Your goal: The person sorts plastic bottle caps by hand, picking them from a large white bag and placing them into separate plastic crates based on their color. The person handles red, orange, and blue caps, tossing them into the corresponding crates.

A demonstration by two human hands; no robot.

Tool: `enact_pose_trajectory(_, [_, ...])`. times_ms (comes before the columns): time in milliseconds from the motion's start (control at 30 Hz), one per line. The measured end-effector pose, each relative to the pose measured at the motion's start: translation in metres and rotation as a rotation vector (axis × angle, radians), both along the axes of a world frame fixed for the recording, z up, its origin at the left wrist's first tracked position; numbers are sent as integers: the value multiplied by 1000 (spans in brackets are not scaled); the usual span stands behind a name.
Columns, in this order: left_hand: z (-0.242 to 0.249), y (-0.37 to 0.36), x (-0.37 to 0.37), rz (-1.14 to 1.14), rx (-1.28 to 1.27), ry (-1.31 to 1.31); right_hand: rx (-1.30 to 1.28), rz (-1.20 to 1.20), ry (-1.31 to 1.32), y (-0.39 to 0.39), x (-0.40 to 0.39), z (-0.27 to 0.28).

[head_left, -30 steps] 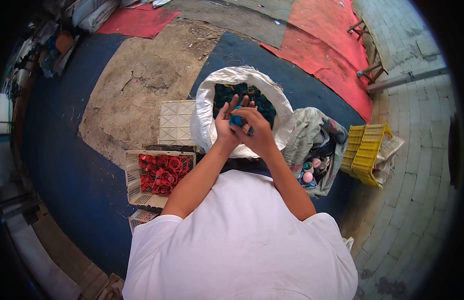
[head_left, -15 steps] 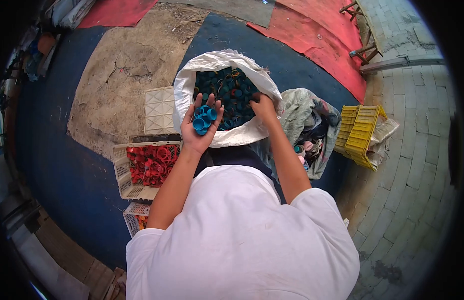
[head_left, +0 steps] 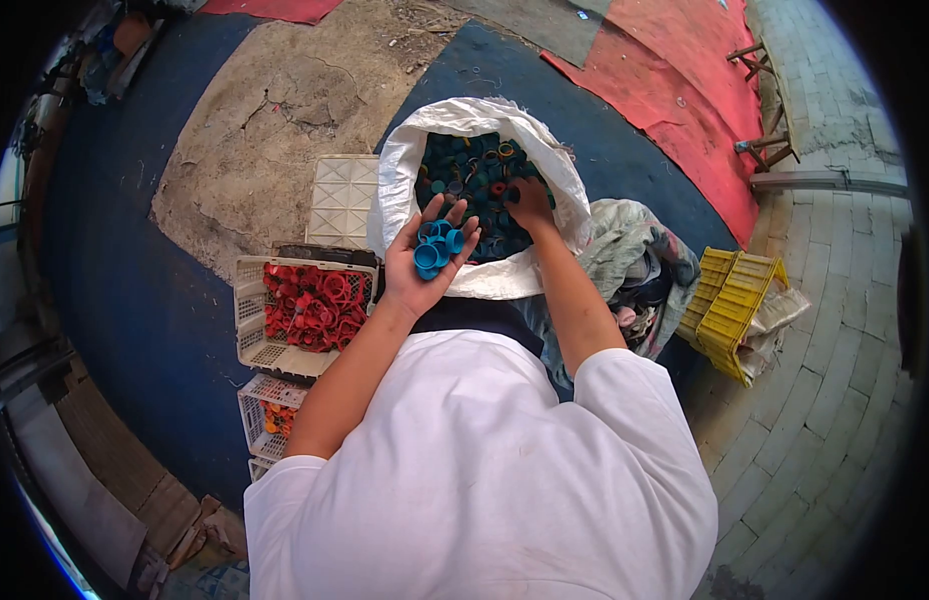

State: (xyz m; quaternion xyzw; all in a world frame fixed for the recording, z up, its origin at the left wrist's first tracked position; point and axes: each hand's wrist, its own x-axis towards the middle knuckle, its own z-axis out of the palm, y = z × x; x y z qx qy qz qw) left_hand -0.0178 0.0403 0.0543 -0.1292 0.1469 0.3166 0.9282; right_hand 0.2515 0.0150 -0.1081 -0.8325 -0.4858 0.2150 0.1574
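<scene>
My left hand (head_left: pixel 417 278) is turned palm up at the near left rim of a white woven sack (head_left: pixel 405 150). Several blue plastic caps (head_left: pixel 437 250) lie heaped in its cupped palm, with the fingers half curled around them. Inside the sack is a mass of dark teal and blue caps (head_left: pixel 475 170), with a few yellow rings and a red cap (head_left: pixel 498 188) among them. My right hand (head_left: pixel 530 208) reaches in over the right side of this pile, fingers bent down and closed together. What its fingertips hold, if anything, is hard to see.
At the left stand a crate (head_left: pixel 250 320) of red plastic pieces and a smaller white crate (head_left: pixel 260 425) with orange ones. A greyish open sack (head_left: pixel 610 235) and yellow crates (head_left: pixel 740 300) are on the right. A pale lattice panel (head_left: pixel 340 200) lies left of the white sack.
The view has shifted, so the sack and crates appear further right or lower. My right hand has moved from the sack's right edge inward over the caps. The left still holds its blue caps.
</scene>
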Motion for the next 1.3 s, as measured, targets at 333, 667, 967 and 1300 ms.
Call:
enact_pose_trajectory(333, [-4,12,7,41,-5,-30,180,-237,302,-22,13,-7])
enact_pose_trajectory(667, [-4,11,12,11,-10,31,-24,-150,-97,-5,-12,-8])
enact_pose_trajectory(967, [-6,14,10,18,-9,41,30,-132,96,-5,7,-23])
enact_pose_trajectory(1300, [-9,23,16,33,-6,52,447,-310,673,-33,-12,40])
